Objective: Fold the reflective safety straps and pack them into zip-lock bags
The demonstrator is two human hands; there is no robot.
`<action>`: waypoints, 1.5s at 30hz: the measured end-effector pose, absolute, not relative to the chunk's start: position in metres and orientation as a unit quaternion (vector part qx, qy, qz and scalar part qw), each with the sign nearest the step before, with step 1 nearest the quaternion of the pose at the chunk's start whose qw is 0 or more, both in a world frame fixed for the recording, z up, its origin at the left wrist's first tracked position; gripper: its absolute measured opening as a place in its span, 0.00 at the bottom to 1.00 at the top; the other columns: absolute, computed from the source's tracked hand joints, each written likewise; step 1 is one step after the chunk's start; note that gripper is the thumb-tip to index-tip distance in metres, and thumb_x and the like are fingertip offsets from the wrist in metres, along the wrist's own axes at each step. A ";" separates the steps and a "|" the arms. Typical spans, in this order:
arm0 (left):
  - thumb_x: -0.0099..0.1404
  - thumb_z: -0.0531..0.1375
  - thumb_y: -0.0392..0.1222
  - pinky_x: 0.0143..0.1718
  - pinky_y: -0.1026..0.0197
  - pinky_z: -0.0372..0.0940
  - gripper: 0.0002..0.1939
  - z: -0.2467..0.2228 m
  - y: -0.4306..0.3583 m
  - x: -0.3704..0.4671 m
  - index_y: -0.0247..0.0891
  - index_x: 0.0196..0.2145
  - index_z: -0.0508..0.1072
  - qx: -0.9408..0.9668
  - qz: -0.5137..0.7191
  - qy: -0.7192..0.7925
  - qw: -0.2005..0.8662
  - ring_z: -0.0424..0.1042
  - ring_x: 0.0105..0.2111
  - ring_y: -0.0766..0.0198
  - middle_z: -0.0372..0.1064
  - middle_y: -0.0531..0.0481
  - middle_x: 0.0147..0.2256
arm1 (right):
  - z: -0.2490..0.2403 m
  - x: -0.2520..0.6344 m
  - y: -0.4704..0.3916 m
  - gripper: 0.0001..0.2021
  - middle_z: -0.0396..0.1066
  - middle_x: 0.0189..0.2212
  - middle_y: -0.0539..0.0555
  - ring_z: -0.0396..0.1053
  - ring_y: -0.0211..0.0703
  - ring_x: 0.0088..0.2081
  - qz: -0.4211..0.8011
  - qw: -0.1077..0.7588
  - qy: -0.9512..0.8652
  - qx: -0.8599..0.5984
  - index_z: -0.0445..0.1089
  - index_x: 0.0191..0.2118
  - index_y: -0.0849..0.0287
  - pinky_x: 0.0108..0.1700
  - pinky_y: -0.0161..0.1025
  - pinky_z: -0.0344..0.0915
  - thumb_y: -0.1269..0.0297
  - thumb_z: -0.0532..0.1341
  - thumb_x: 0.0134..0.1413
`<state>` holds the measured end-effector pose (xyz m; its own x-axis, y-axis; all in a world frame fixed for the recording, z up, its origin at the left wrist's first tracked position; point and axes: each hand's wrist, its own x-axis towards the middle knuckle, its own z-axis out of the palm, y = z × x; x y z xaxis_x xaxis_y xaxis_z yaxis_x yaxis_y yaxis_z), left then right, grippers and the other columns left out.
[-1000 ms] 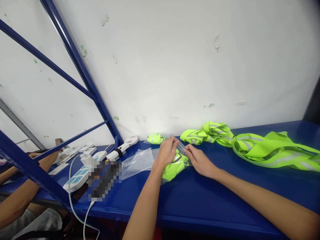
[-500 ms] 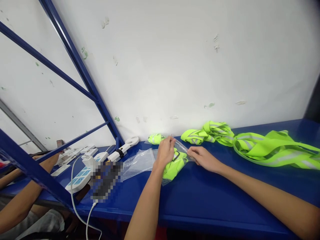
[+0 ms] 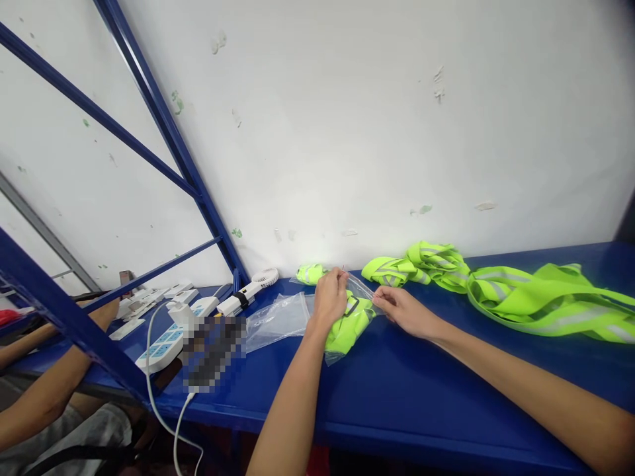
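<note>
Arms of another person reach in at my far left, beyond the slanted blue frame. Just right of them I see a white power strip with a white adapter plugged in, and a white cable looping down over the edge. Beside it sits a dark thing (pixelated in my feed, so I cannot name it), and behind that a white handheld fan lies near the wall. Flat clear bags come next on the blue table, and a small green bundle rests by the wall.

Then comes my left hand, its fingers bent and close together, tips gripping the upper left of a clear bag. Inside that bag is a folded neon-green strap, lying in front of me between both hands. My right hand pinches the bag's right edge between thumb and forefinger, the other fingers curled in.

Further right, rumpled green straps with grey stripes lie along the wall, touching a longer loose heap that runs out of view.
</note>
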<state>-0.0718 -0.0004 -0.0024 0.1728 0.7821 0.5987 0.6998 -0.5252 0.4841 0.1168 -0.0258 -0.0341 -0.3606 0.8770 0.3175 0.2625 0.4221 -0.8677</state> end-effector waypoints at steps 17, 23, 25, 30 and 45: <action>0.70 0.49 0.44 0.30 0.65 0.56 0.11 0.011 -0.015 -0.065 0.39 0.30 0.63 0.792 0.433 0.415 0.117 0.63 0.27 0.67 0.64 0.54 0.26 | -0.034 0.105 -0.038 0.20 0.47 0.20 0.44 0.48 0.35 0.22 0.333 0.471 -0.707 -0.409 0.53 0.24 0.56 0.25 0.35 0.46 0.48 0.50 0.61; 0.62 0.59 0.43 0.40 0.62 0.63 0.08 0.016 -0.016 -0.065 0.38 0.31 0.64 0.788 0.440 0.349 0.252 0.71 0.36 0.63 0.72 0.49 0.34 | -0.034 0.107 -0.040 0.23 0.49 0.19 0.46 0.50 0.37 0.23 0.253 0.481 -0.721 -0.430 0.51 0.22 0.56 0.25 0.35 0.47 0.45 0.48 0.61; 0.61 0.60 0.43 0.40 0.62 0.64 0.09 0.014 -0.015 -0.064 0.38 0.28 0.64 0.779 0.446 0.344 0.274 0.72 0.35 0.63 0.73 0.49 0.32 | -0.034 0.109 -0.038 0.24 0.50 0.18 0.46 0.50 0.38 0.22 0.225 0.467 -0.732 -0.443 0.50 0.21 0.56 0.26 0.36 0.47 0.44 0.47 0.61; 0.61 0.61 0.40 0.39 0.61 0.64 0.08 0.009 -0.012 -0.061 0.37 0.26 0.66 0.774 0.469 0.327 0.273 0.71 0.32 0.64 0.72 0.49 0.29 | -0.034 0.115 -0.031 0.25 0.56 0.16 0.48 0.55 0.39 0.21 0.173 0.397 -0.760 -0.485 0.52 0.20 0.56 0.26 0.37 0.46 0.45 0.46 0.62; 0.61 0.60 0.46 0.33 0.63 0.64 0.10 0.007 -0.013 -0.052 0.36 0.27 0.70 0.758 0.488 0.374 0.218 0.71 0.31 0.63 0.74 0.50 0.29 | -0.033 0.122 -0.026 0.29 0.61 0.15 0.52 0.58 0.41 0.19 0.096 0.362 -0.750 -0.545 0.56 0.16 0.56 0.24 0.37 0.44 0.43 0.46 0.62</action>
<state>-0.0516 -0.0134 0.0070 0.2440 0.7795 0.5769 0.3532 -0.6254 0.6958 0.1219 -0.0258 -0.0332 -0.1444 0.8874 0.4378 0.7482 0.3875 -0.5386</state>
